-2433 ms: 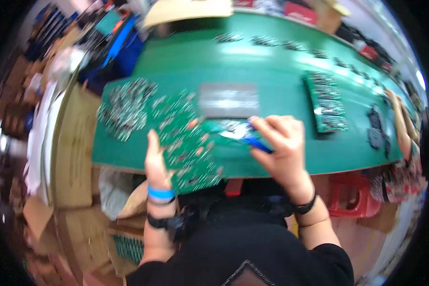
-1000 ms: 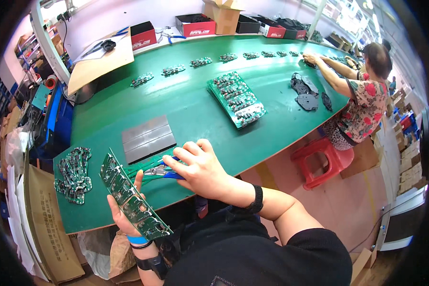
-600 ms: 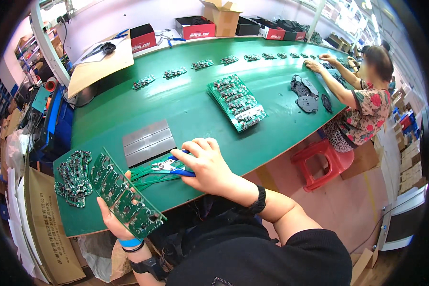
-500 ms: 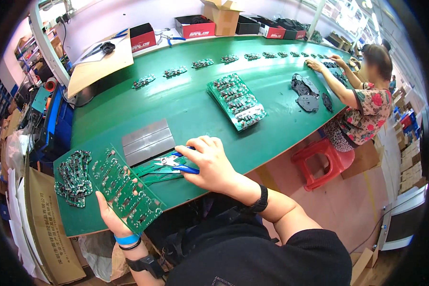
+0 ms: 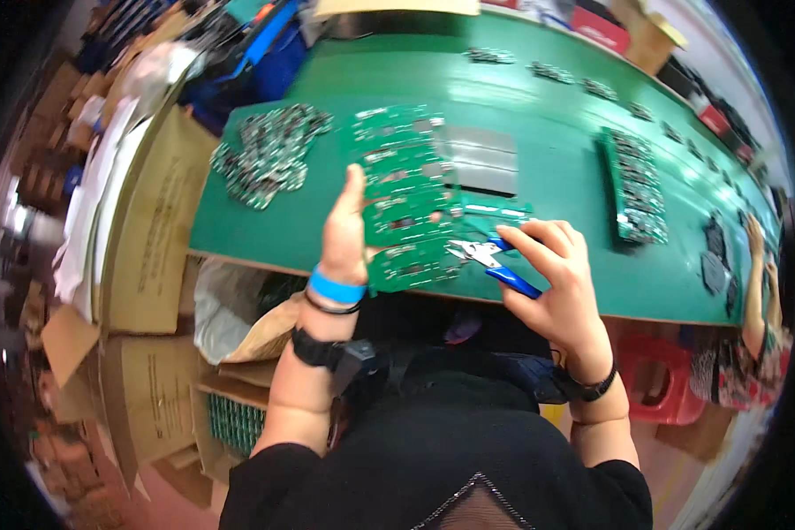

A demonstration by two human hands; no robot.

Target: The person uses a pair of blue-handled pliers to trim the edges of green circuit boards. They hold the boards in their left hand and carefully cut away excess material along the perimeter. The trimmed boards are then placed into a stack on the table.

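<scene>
- Bright, even overhead light falls on the green table [image 5: 539, 106], with almost no hard shadows.
- Pale glare washes its far edge.
- Fisheye bending curves its edges; beyond, a black rim.
- Left of it, cartons blur and darken.

The circuit board panel [image 5: 404, 199] is green, dotted with small silver and dark parts. The cutters [image 5: 495, 262] have bright blue handles and pale metal blades. The table [image 5: 548, 97] is a plain deep green, and the flat plates [image 5: 479, 159] on it are dull grey. The loose boards [image 5: 269, 155] heaped at the left are green speckled with silver. The wristband [image 5: 336, 287] is light blue, the watch [image 5: 327, 351] black. The cardboard boxes [image 5: 155, 230] are brown, and the stool [image 5: 658, 380] looks red.
</scene>
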